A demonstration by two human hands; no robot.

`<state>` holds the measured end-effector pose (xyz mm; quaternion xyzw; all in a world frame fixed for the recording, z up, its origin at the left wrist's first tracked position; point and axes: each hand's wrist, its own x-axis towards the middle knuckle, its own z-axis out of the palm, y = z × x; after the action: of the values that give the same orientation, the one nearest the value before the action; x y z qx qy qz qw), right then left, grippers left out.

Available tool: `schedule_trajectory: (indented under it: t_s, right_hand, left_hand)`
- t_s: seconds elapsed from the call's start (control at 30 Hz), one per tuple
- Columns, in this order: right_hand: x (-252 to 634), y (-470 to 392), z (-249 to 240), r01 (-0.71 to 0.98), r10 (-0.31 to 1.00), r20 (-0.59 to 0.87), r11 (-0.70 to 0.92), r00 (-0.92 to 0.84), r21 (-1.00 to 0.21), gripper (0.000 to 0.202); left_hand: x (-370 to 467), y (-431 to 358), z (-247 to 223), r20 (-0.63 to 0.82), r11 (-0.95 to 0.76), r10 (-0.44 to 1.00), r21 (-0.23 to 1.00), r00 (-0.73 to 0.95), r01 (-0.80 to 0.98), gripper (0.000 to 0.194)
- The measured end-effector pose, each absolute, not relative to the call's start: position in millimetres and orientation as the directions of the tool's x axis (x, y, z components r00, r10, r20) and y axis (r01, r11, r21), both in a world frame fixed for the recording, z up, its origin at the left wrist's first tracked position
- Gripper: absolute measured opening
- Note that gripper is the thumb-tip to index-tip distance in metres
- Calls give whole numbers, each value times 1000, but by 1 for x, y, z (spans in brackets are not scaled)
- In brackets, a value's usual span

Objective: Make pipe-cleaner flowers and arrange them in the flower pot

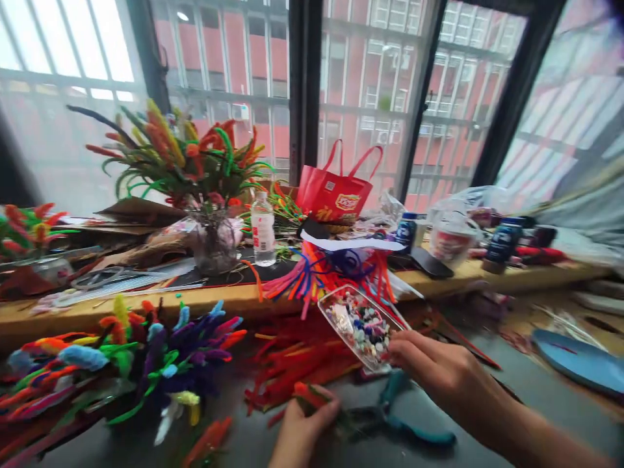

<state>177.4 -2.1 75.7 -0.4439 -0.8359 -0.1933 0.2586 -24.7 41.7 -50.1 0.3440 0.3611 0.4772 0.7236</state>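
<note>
My right hand (433,364) grips the near right edge of a clear plastic box (358,325) full of small mixed beads, tilted above the table. Lower and to the left, my left hand (307,426) is closed round a short orange-red fuzzy piece (309,394), its thumb and fingers pressed round it. Pliers with teal handles (414,429) lie between and below the two hands. Behind my left hand a pile of red pipe cleaners (297,357) spreads over the dark table.
Colourful pipe-cleaner flowers (185,364) crowd the left. On the wooden ledge (234,300) stand a glass vase (214,240), a water bottle (263,231), a red bag (331,192) and dark blue bottles (502,244). A blue plate (575,361) lies at the right.
</note>
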Motion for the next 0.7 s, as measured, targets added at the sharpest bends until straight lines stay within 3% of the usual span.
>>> schedule_trajectory:
  t_s: [0.07, 0.27, 0.53, 0.63, 0.7]
  right_hand:
    - [204, -40, 63, 855, 656, 579, 496, -484, 151, 25]
    - [282, -123, 14, 949, 761, 566, 262, -316, 177, 26]
    - [319, -146, -20, 953, 806, 562, 10, -187, 304, 37]
    - [295, -145, -3, 968, 772, 621, -30, -136, 251, 30]
    - [262, -136, 10, 984, 800, 573, 145, -178, 104, 26]
  left_hand:
    - [-24, 37, -43, -202, 303, 941, 857, 270, -417, 47]
    - [-23, 24, -20, -298, 343, 938, 869, 175, -357, 44]
    - [-21, 19, -23, -304, 340, 938, 902, 166, -267, 45]
    - [-21, 17, -20, -298, 335, 939, 904, 171, -265, 40]
    - [-20, 15, -17, -298, 331, 942, 904, 155, -272, 37]
